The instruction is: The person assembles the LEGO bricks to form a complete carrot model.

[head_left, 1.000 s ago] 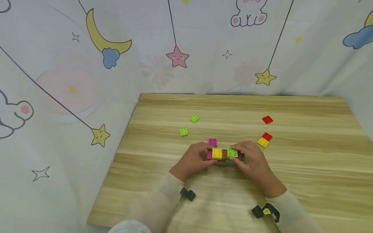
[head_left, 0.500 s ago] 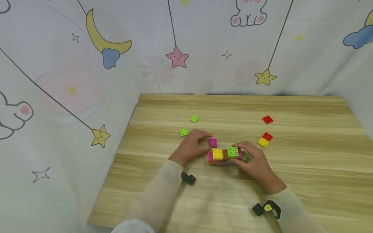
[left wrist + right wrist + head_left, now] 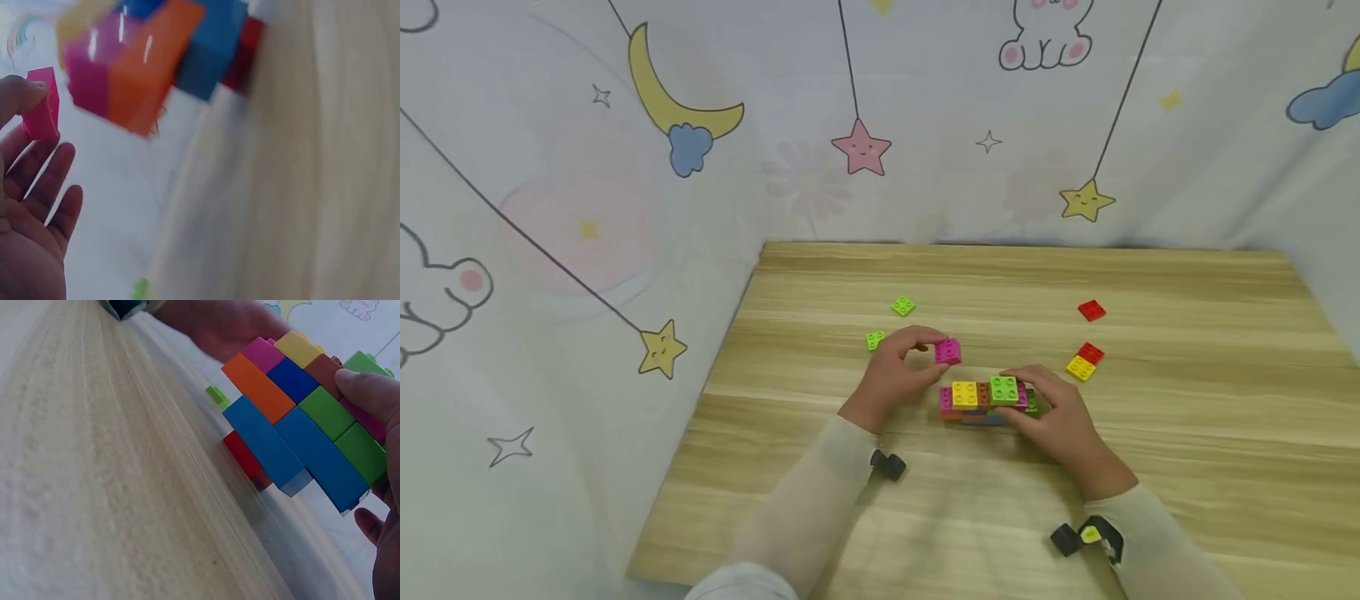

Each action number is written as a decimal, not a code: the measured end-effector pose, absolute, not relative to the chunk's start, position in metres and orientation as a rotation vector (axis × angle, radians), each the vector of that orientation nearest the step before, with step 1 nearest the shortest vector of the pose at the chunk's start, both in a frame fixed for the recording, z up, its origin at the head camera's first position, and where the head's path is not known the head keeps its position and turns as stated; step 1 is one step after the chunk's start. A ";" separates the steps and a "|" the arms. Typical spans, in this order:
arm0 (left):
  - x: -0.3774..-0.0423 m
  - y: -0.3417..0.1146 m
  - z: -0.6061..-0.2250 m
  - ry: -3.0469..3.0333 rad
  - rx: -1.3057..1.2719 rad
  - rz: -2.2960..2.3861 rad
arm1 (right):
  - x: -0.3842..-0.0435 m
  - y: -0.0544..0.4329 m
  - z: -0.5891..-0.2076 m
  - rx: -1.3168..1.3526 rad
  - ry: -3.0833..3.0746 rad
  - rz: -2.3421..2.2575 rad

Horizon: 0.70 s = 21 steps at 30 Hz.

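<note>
My left hand [image 3: 886, 377] pinches a magenta toy building brick [image 3: 948, 352] between thumb and fingers, just behind the left half of a stacked brick wall [image 3: 965, 395]. The left wrist view shows the same magenta brick [image 3: 41, 106] at the thumb tip, the other fingers spread below. My right hand [image 3: 1060, 421] grips the wall's right end, thumb on its near face. In the right wrist view the brick wall [image 3: 284, 419] steps up from a red brick through long blue ones to orange, dark blue and green, topped by magenta, yellow, brown and light green.
Two light green bricks lie at the back left, the nearer green brick [image 3: 875, 340] partly covered by my left hand. A red brick [image 3: 1092, 310] lies at the back right, with a joined red and yellow pair [image 3: 1081, 368] in front. Behind the wooden table [image 3: 1187, 433] hangs a printed cloth.
My left hand has let go of the brick wall, moved back and picked up the magenta brick that lay behind it. My right hand stays on the wall's right end.
</note>
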<state>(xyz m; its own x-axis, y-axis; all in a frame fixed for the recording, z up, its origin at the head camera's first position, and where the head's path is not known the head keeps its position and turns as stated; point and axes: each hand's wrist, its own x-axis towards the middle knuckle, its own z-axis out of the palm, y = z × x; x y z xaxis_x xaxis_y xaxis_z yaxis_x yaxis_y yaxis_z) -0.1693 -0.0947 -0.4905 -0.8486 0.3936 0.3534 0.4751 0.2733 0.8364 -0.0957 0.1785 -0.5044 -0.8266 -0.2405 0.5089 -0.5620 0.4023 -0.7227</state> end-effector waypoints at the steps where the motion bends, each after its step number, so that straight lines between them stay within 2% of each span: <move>1: -0.165 -0.094 -0.486 -2.370 -0.907 -1.668 | -0.096 0.178 -0.505 0.696 -2.335 1.390; 7: -0.144 -0.084 -0.471 -2.242 -1.280 -1.387 | -0.096 0.177 -0.506 0.688 -2.324 1.388; 21: -0.135 -0.077 -0.469 -2.360 -1.305 -1.031 | -0.094 0.176 -0.500 0.697 -2.314 1.428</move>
<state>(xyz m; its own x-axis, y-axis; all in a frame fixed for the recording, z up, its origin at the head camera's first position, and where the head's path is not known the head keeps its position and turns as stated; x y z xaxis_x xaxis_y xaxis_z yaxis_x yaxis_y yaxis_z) -0.1353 -0.0769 -0.4686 -0.5659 0.6370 0.5234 0.8169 0.3472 0.4606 -0.0937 0.1757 -0.4997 -0.8248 -0.2314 0.5158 -0.5649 0.3767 -0.7342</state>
